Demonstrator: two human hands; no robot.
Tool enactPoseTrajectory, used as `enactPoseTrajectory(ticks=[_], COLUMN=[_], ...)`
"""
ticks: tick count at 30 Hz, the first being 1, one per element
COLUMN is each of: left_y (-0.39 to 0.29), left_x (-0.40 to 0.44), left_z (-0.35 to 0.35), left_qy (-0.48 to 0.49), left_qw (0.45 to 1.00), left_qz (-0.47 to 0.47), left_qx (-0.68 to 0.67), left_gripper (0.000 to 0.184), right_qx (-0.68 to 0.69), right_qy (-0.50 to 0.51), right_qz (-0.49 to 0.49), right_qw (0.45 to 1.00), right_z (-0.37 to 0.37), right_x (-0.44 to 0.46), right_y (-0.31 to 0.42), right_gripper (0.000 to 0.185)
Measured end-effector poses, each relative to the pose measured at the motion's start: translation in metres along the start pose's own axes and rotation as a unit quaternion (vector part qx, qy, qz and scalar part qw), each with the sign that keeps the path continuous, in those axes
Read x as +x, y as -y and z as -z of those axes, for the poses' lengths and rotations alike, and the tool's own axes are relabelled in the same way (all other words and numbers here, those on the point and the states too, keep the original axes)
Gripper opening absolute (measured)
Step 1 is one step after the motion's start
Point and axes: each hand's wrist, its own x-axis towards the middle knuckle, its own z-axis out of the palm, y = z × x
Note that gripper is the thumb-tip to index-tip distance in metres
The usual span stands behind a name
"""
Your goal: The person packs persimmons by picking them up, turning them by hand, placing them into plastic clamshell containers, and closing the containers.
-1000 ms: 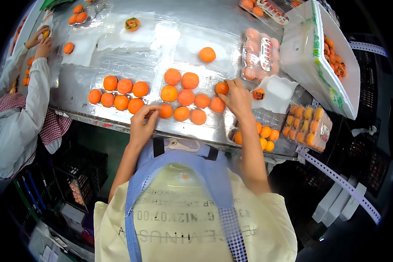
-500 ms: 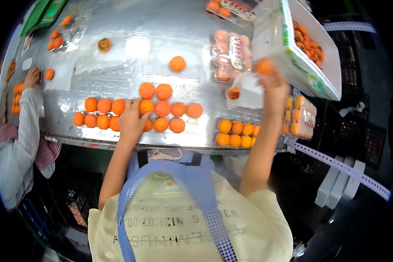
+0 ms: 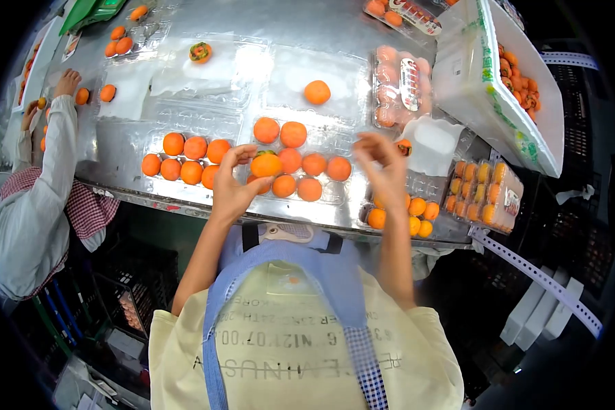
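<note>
My left hand [image 3: 234,195] pinches an orange persimmon [image 3: 266,165] with a green top, over a clear plastic tray [image 3: 331,198] of persimmons. Slightly blurred, my right hand [image 3: 387,171] hovers with fingers apart and nothing visible in it. It is between that tray and a smaller pack of persimmons [image 3: 376,218], which its wrist partly covers. Left of my left hand, another clear tray holds two rows of persimmons [image 3: 195,147]. A single persimmon [image 3: 317,91] lies on a pale liner behind the trays.
A white foam box [image 3: 486,89] of persimmons leans at the back right. Closed, labelled packs [image 3: 403,85] lie beside it, and another pack [image 3: 485,193] sits at the right edge. At the left, a co-worker's hand [image 3: 67,83] is near loose persimmons. A green tray [image 3: 89,14] stands behind.
My right hand has moved left and down from the liner by the foam box, and the persimmon it held is gone from it. My left hand now holds a persimmon raised. The view has shifted.
</note>
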Motion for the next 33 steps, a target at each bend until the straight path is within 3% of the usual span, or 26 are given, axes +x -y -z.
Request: enactPoseTrajectory(ticks=[1, 3, 4, 9, 11, 15, 18, 22, 27, 33], left_y=[-0.003, -0.019, -0.026, -0.034, -0.031, -0.035, -0.038, -0.034, -0.032, -0.03], left_x=[-0.005, -0.01, -0.012, -0.019, -0.023, -0.024, -0.023, -0.024, -0.025, -0.027], left_z=[0.002, 0.005, 0.005, -0.002, -0.007, -0.008, -0.007, -0.008, -0.008, -0.011], left_qy=[0.033, 0.072, 0.091, 0.126, 0.121, 0.114, 0.132, 0.137, 0.139, 0.126], left_qw=[0.988, 0.947, 0.916, 0.879, 0.893, 0.865, 0.874, 0.884, 0.897, 0.906], left_qz=[0.035, 0.089, 0.114, 0.162, 0.157, 0.179, 0.162, 0.164, 0.167, 0.174], left_qx=[-0.146, -0.3, -0.374, -0.431, -0.405, -0.455, -0.438, -0.415, -0.386, -0.366], left_gripper=[0.056, 0.06, 0.061, 0.05, 0.042, 0.039, 0.044, 0.043, 0.039, 0.034], right_qx=[-0.044, -0.053, -0.062, -0.146, -0.109, 0.034, 0.241, 0.305, 0.391, 0.445], right_qy=[0.054, 0.16, 0.163, 0.154, 0.144, 0.153, 0.143, 0.169, 0.186, 0.178], right_qz=[0.018, 0.034, 0.076, 0.258, 0.202, 0.064, -0.059, -0.128, -0.206, -0.223], right_qw=[0.997, 0.985, 0.982, 0.942, 0.963, 0.986, 0.958, 0.928, 0.877, 0.849], right_z=[-0.015, -0.035, -0.043, -0.07, -0.074, -0.072, -0.075, -0.069, -0.068, -0.07], right_x=[-0.008, -0.015, -0.018, -0.027, -0.032, -0.038, -0.043, -0.042, -0.045, -0.048], right_y=[0.008, 0.019, 0.026, 0.038, 0.036, 0.029, 0.02, 0.015, 0.001, -0.004], right_gripper=[0.029, 0.046, 0.049, 0.058, 0.061, 0.056, 0.05, 0.042, 0.048, 0.047])
